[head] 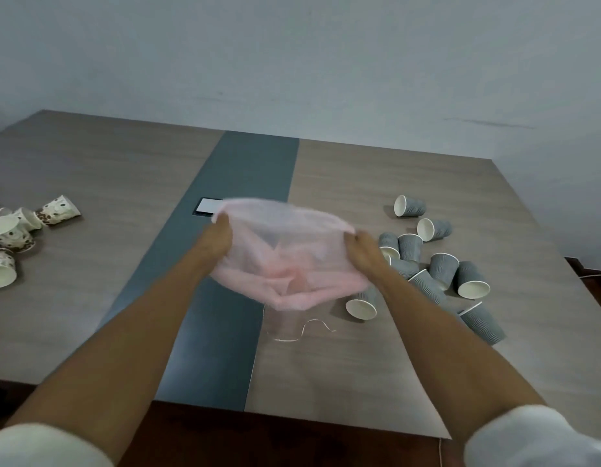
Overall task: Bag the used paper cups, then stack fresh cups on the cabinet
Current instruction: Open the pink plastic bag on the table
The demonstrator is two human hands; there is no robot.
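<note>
White sleeves (541, 436) sit closest, bare forearms reaching out over the wooden table (343, 372), where the left hand (221, 230) and right hand (361, 249) each pinch the rim of a thin pink plastic bag (285, 251), stretching its mouth wide, long axis side to side, opening facing the camera. Just right of the bag, grey ribbed cups (440, 264) lie toppled in a heap, rims pointing every way; well left of it, spotted white cups (13, 237) lie scattered, and a dark phone (206, 207) peeks out behind the bag.
</note>
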